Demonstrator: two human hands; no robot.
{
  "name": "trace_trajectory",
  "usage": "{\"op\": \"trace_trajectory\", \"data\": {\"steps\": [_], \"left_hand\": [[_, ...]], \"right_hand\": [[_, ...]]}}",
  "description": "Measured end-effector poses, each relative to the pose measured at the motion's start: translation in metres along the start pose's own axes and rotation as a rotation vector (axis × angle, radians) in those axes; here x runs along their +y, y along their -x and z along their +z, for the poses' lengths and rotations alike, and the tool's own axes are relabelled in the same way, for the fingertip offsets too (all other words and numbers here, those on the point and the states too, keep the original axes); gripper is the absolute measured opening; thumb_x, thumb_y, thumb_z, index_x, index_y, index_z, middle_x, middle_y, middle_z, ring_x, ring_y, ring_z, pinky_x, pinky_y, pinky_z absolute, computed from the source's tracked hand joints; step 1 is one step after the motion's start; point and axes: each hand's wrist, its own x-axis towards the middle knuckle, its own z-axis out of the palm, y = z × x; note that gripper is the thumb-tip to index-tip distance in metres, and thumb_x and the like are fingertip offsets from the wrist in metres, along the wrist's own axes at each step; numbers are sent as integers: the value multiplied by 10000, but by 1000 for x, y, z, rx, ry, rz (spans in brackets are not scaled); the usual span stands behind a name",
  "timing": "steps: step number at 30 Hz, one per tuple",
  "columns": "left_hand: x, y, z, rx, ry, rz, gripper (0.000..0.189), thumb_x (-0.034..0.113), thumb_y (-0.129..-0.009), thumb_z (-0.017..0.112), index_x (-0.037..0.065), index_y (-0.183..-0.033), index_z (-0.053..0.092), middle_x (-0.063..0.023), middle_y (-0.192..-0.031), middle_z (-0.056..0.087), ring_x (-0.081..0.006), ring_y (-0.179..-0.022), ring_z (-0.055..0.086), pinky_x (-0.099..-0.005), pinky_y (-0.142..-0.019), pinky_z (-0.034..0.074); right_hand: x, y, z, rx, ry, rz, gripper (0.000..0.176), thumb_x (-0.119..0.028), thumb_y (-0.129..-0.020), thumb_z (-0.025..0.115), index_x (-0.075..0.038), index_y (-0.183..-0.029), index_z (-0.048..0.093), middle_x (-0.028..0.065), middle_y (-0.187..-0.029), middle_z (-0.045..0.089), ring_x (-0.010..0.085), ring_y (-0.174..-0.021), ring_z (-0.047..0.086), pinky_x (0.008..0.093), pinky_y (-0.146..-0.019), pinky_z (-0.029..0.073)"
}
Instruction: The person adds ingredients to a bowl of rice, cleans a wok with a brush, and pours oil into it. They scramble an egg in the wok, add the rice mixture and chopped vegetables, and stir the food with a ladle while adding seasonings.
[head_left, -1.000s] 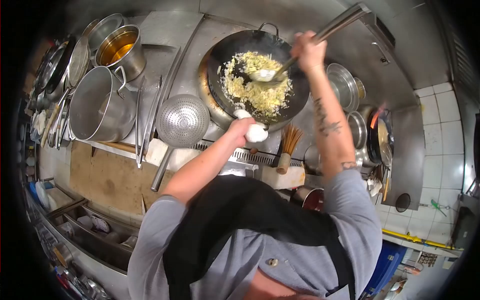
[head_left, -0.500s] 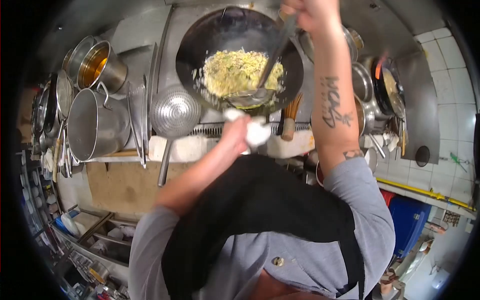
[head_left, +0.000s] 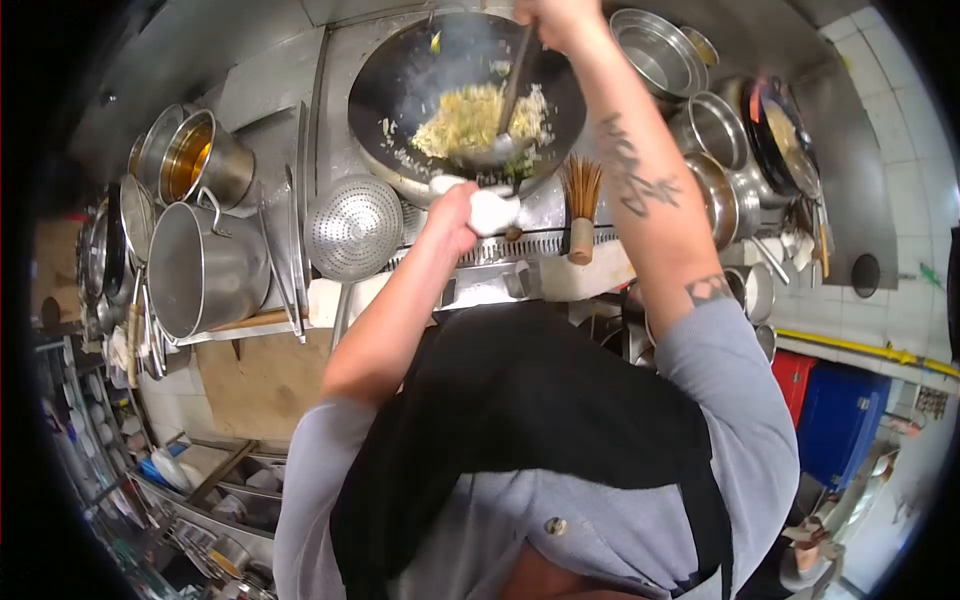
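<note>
Worn: grey short-sleeved shirt point(head_left: 720, 420) across the lower half of the frame, one small pale button point(head_left: 547, 525) at bottom centre, and over it a black apron point(head_left: 520, 410) with a strap running down the lower right. My sleeves end around the elbows, so both arms are bare up to my left hand point(head_left: 452, 212) and right hand point(head_left: 555, 15) at the top. Right forearm: dark script tattoo point(head_left: 630, 170) at upper right of centre, and a smaller dark tattoo point(head_left: 708, 288) just above the sleeve edge.

Left hand point(head_left: 455, 212) gripping wok point(head_left: 400, 70), right hand point(head_left: 552, 17) ladling rice point(head_left: 470, 115)
</note>
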Motion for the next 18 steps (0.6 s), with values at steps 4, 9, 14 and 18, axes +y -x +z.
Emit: {"op": "trace_trajectory", "data": {"steps": [4, 9, 14, 18], "left_hand": [[-50, 45, -33, 66, -41, 7, 252, 98, -987, 379, 24, -1202, 487, -203, -1205, 612, -350, -1072, 645, -493, -943, 546], [-37, 79, -10, 135, -39, -33, 257, 113, -995, 314, 35, -1194, 457, -234, -1227, 599, -384, -1114, 616, -489, -993, 509], [-18, -47, -40, -72, -118, 73, 253, 166, -1013, 412, -23, -1172, 463, -208, -1167, 619, -347, -978, 672, -497, -870, 576], [-67, 65, -31, -7, -35, 128, 244, 75, -986, 371, -14, -1201, 444, -217, -1197, 606, -350, -1039, 659, -493, -884, 573]], "right_hand": [[83, -32, -32, 31, -151, -254, 131, -172, -872, 642, -70, -811, 587, 24, -652, 550, 150, -558, 546, 314, -462, 421], [-12, -18, -36, -31, -135, -35, 270, -230, -865, 609, -28, -689, 577, 46, -534, 503, 174, -387, 448, 342, -382, 361], [94, -34, -38, 104, 290, -482, 226, -215, -859, 614, -19, -750, 583, 92, -685, 597, 214, -631, 598, 376, -615, 504], [32, -37, -48, -5, -404, 7, 261, -171, -878, 630, -98, -660, 506, 4, -558, 484, 126, -428, 451, 275, -363, 329]]}}
